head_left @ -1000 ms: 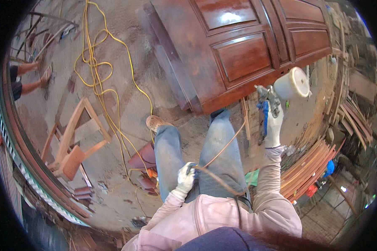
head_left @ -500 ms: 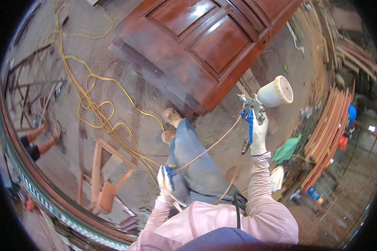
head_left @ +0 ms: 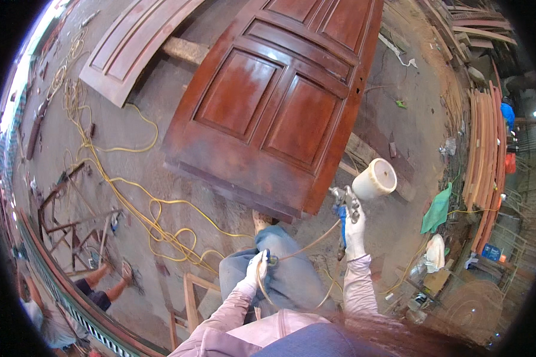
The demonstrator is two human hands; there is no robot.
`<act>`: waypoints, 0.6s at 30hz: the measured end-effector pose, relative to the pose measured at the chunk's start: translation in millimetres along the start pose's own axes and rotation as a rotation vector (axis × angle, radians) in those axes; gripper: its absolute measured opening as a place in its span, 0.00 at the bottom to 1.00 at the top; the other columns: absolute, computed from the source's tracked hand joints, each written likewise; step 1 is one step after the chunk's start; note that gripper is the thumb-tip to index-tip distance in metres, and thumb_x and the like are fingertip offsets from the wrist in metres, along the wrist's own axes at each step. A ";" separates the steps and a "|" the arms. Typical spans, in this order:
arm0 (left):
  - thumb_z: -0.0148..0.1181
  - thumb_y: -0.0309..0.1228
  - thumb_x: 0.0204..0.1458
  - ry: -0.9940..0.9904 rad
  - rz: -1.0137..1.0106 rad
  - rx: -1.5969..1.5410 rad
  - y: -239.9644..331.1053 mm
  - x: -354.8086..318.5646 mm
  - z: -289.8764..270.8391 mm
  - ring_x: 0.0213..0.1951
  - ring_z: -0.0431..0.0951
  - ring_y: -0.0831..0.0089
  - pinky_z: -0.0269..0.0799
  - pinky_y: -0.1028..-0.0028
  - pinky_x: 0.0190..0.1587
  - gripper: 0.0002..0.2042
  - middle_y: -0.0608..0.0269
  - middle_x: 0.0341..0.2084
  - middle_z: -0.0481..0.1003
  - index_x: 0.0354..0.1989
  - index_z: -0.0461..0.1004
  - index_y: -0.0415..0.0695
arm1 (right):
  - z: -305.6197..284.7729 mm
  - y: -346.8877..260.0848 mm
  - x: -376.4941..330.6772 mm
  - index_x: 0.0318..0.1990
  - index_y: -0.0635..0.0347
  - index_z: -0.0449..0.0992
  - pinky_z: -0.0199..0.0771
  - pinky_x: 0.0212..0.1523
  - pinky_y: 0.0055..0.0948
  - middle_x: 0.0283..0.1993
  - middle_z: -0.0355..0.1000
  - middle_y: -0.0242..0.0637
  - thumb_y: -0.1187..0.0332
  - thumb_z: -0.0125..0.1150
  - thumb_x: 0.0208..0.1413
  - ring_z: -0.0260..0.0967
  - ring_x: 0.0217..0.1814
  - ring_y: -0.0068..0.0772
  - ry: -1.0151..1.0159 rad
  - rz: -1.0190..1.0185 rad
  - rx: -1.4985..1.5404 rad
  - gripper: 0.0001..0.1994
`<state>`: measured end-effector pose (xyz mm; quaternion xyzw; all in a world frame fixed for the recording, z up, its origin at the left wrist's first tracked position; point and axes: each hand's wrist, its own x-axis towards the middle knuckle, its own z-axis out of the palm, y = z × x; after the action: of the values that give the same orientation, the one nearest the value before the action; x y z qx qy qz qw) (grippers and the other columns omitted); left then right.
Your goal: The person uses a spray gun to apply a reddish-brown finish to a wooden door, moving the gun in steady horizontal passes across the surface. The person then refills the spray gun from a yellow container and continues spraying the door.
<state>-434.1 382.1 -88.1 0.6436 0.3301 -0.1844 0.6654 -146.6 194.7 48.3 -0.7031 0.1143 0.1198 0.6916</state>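
My right hand (head_left: pixel 355 233), in a white and blue work glove, is closed around the grip of a metal spray gun (head_left: pixel 339 195). A pale, stained paint cup (head_left: pixel 374 179) sits on the gun, tilted to the right. The gun is beside the lower right corner of a glossy red-brown panelled door (head_left: pixel 241 140), apart from it. From the gun a thin tan hose (head_left: pixel 308 245) runs to my gloved left hand (head_left: pixel 255 269), whose fingers are closed on it in front of my thigh. The hose then loops down near my waist. A whitish haze dulls the door's near end.
A second, duller door panel (head_left: pixel 138 44) lies at the far left. Tangled yellow hoses (head_left: pixel 142 220) cross the floor. A wooden frame (head_left: pixel 188 300) and a thin dark frame (head_left: pixel 56 229) stand at left, near another person's legs (head_left: pixel 110 285). Stacked boards (head_left: pixel 481 166) and a green cloth (head_left: pixel 438 209) are at right.
The view has turned, bringing the second panel into sight at the far left. My right hand and the spray gun sit lower in view, nearer the door's right corner. My left hand keeps the hose.
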 end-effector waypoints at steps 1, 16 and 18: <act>0.43 0.45 0.66 -0.013 -0.001 0.081 -2.7 9.3 -14.9 0.32 0.77 0.75 0.73 0.73 0.40 0.21 0.61 0.29 0.80 0.38 0.74 0.39 | 12.6 -1.6 -4.0 0.67 0.64 0.61 0.74 0.52 0.27 0.61 0.68 0.37 0.74 0.53 0.64 0.69 0.55 0.27 0.007 -0.046 -0.124 0.24; 0.50 0.45 0.61 -0.467 0.021 0.691 -81.4 149.8 -65.1 0.31 0.78 0.51 0.72 0.60 0.37 0.19 0.48 0.27 0.78 0.26 0.75 0.43 | 140.4 26.5 -118.5 0.66 0.64 0.61 0.61 0.66 0.30 0.66 0.63 0.41 0.84 0.47 0.60 0.61 0.67 0.31 0.433 0.205 0.368 0.25; 0.51 0.42 0.59 -0.420 0.109 0.850 -78.4 159.5 -131.7 0.32 0.79 0.49 0.73 0.57 0.38 0.16 0.49 0.27 0.78 0.26 0.76 0.45 | 162.5 51.9 -131.1 0.66 0.64 0.60 0.63 0.65 0.30 0.66 0.63 0.43 0.86 0.48 0.59 0.60 0.67 0.30 0.501 0.220 0.461 0.26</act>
<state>-399.3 531.5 -247.5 0.8239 0.0498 -0.3941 0.4043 -289.1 355.7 39.6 -0.5198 0.3791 -0.0114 0.7655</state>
